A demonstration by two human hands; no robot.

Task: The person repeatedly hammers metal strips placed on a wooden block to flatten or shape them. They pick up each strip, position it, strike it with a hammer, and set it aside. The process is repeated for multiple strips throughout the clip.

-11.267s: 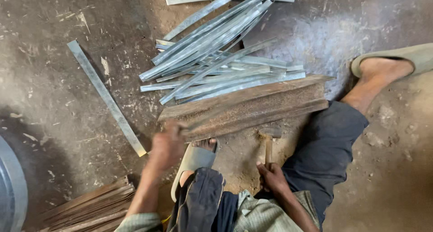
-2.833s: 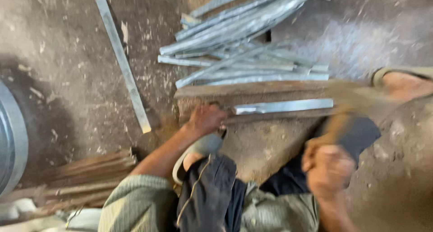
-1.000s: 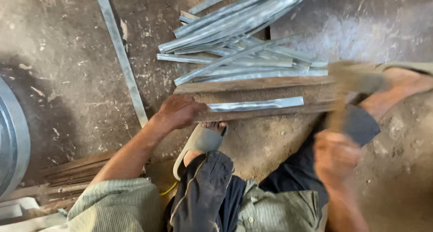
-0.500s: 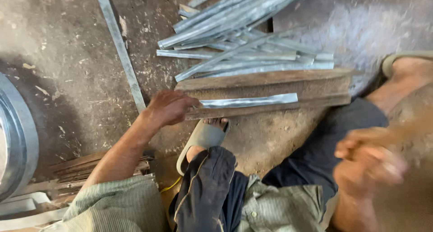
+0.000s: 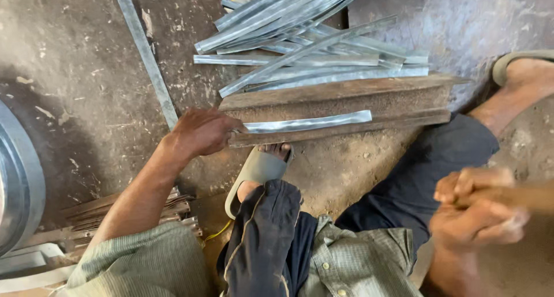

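bare dirt floor all round, dusty and scuffed, and the person sits low on it with a rusty iron bar point(image 5: 346, 103) laid across in front. lying along the top of that bar is a thin galvanised metal strip point(image 5: 306, 124), and the left hand point(image 5: 202, 132) has its fingers pressed down over the strip's near end, pinning it to the bar. the right hand point(image 5: 479, 213) is up and off to the side, fist wrapped tight round a wooden handle point(image 5: 534, 196) — blurred, so the head of the tool can't be made out.

the worry, to my eye, is the pinning fingers: they sit right on the end of the strip, and a blow landing short would catch them. the strip could also skid or spring up if the hold slackens. a sandalled foot point(image 5: 259, 170) rests just under the grip too.

compared with half a second back, the right fist sits higher and more drawn in, while the left hand and strip lie much as they did. a heap of loose strips point(image 5: 300, 37) lies beyond the bar.
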